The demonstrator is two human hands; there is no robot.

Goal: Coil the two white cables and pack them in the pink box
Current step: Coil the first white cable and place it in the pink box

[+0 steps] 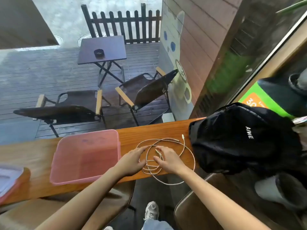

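The white cables (166, 141) lie in loose, tangled loops on the wooden counter (149, 131), one loop hanging over the near edge. My left hand (132, 161) rests on the loops' left side, fingers spread. My right hand (167, 159) sits on the middle of the tangle, thumb and fingers curled near a strand; whether it pinches the strand I cannot tell. The open pink box (69, 179) stands just left of my left hand, and its inside looks empty.
A black backpack (240, 140) crowds the counter right of the cables. The box's lid (8, 181) lies at the far left. Brown seats (191, 211) are under the counter. Beyond the glass stand folding chairs (149, 90) and a small table (102, 48).
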